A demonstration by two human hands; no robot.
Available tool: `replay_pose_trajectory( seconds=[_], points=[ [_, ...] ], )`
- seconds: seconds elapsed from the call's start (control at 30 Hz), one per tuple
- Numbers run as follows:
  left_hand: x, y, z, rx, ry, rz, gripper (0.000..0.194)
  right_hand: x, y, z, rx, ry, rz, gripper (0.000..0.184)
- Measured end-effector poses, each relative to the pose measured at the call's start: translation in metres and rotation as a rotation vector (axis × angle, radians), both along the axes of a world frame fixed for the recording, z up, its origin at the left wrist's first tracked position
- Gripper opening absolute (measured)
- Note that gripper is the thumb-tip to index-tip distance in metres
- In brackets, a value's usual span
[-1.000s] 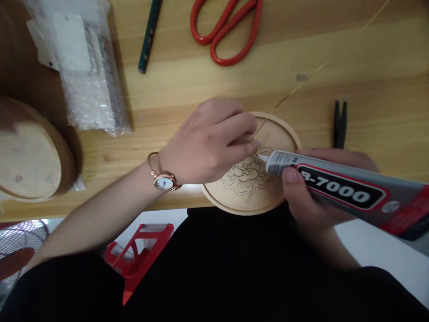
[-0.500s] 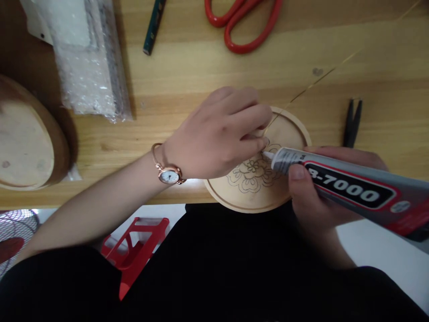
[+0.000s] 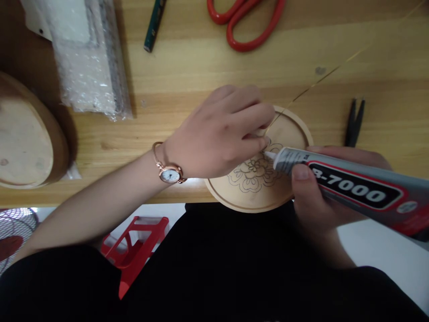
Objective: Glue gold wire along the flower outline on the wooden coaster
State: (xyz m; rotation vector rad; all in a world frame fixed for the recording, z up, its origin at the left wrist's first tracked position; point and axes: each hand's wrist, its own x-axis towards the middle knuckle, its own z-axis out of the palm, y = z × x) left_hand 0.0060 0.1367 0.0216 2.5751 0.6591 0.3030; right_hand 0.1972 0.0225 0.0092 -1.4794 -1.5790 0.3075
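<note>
A round wooden lid [image 3: 258, 203] with a raised rim lies at the table's near edge, a flower pattern drawn in dark lines on its face. Over its left part rests my left hand [image 3: 228, 134], fingers closed in a pinch on a thin gold wire [image 3: 315, 85] that runs off to the upper right. The fingertips are partly hidden. My right hand [image 3: 311, 197] is wrapped round a grey, black and red glue tube [image 3: 355, 185] marked "-7000". The tube's white nozzle points left, close to my left fingertips above the drawing.
Red-handled scissors [image 3: 250, 44] and a dark green pencil [image 3: 154, 27] lie at the back. Black tweezers [image 3: 354, 123] are on the right. A bubble-wrapped package [image 3: 90, 67] and a round wooden box [image 3: 56, 138] stand left. Below the table is a red plastic stool [image 3: 134, 255].
Both hands stay nearly in place; the glue tube sits very slightly further right in view. The whole scene has shifted a little.
</note>
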Motion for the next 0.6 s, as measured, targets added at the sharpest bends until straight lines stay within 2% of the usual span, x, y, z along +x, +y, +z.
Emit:
replay_pose_trajectory(
  seconds=[0.2, 0.33, 0.6],
  points=[
    [-0.0002, -0.0008, -0.0011, 0.014, -0.009, -0.010, 0.028, 0.0006, -0.0005, 0.0023, -0.027, -0.014, 0.038, 0.041],
    [-0.0022, -0.0006, -0.0054, 0.089, -0.084, -0.028, 0.029, 0.0014, -0.0005, 0.0044, -0.042, -0.092, 0.045, 0.041],
    [-0.0016, -0.0018, -0.0052, 0.098, -0.094, -0.025, 0.025, 0.0004, 0.0001, 0.0064, -0.048, -0.106, 0.032, 0.031]
  ],
)
